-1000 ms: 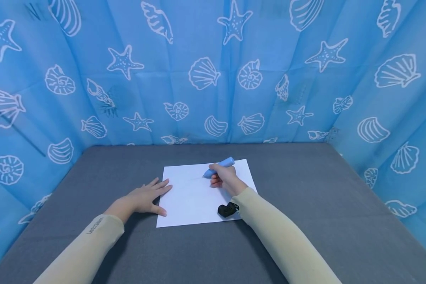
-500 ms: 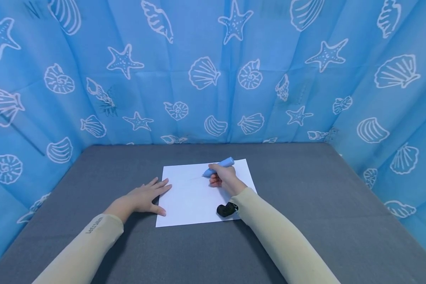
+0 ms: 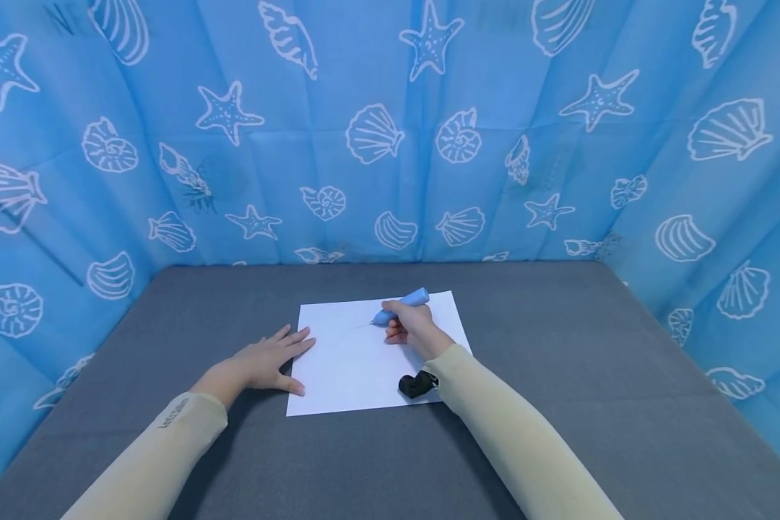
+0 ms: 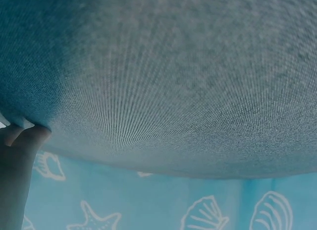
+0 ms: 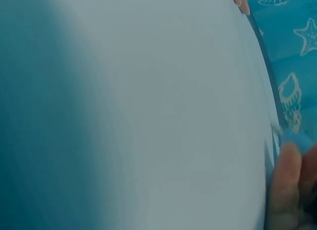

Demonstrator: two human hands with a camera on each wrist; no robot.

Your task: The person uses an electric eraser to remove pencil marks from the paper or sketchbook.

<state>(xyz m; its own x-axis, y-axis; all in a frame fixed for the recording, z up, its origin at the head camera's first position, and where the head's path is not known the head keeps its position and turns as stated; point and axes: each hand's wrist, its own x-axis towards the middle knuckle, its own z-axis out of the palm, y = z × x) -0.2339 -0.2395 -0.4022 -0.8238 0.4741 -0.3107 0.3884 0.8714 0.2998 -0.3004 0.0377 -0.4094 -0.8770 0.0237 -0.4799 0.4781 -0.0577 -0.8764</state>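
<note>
A white sheet of paper [image 3: 344, 372] lies on the grey cloth, a short faint line [image 3: 359, 328] showing in its upper part. My right hand [image 3: 414, 328] grips a thick light-blue pen [image 3: 414, 297] over the sheet. The pen slants, tip down and left, right at the line's end. Across the sheet's left edge, my left hand [image 3: 264, 363] rests with fingers spread. The right wrist view catches the blurred pen [image 5: 297, 139] at its right edge, beside a fingertip [image 5: 287, 163]. Part of my left hand [image 4: 22, 160] shows at the left of the left wrist view.
Grey cloth [image 3: 559, 347] covers the table around the paper. A blue curtain [image 3: 390, 79] with white shells and starfish hangs behind and along both sides. A black rounded item [image 3: 414, 384] sits by my right cuff, over the paper's lower right.
</note>
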